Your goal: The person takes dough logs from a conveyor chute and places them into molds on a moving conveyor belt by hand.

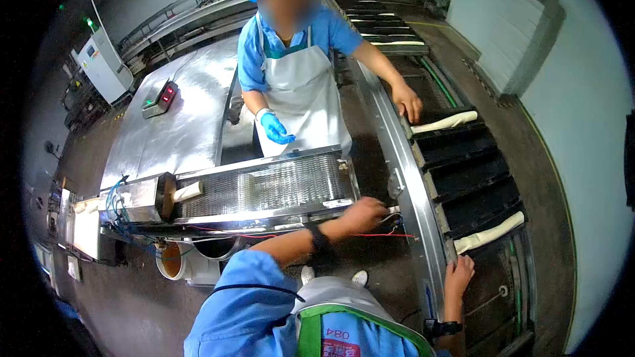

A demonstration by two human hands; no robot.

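Along the right side of the head view, a pale, smooth, elongated dough-like roll (pixel 489 233) is lying crosswise on a black, ridged conveyor bed (pixel 466 178). The ridges are probably keeping such rolls apart and aligned. The person's bare right hand (pixel 460 276) is resting at its near end, beside a long, shiny steel rail (pixel 425 251), perhaps for steadying that end; its fingers are curving close together, but I cannot tell whether they are pinching the roll. The bare left hand (pixel 364 216) is hovering near the end of a silver mesh belt (pixel 264 188), and blur is hiding whether its fingers are spread or pressed together. Opposite, a co-worker's bare hand (pixel 408 104) is reaching to the end of another pale roll (pixel 443 122), while a blue-gloved hand (pixel 274 127) is hanging by the white apron (pixel 304 86), seemingly holding nothing.
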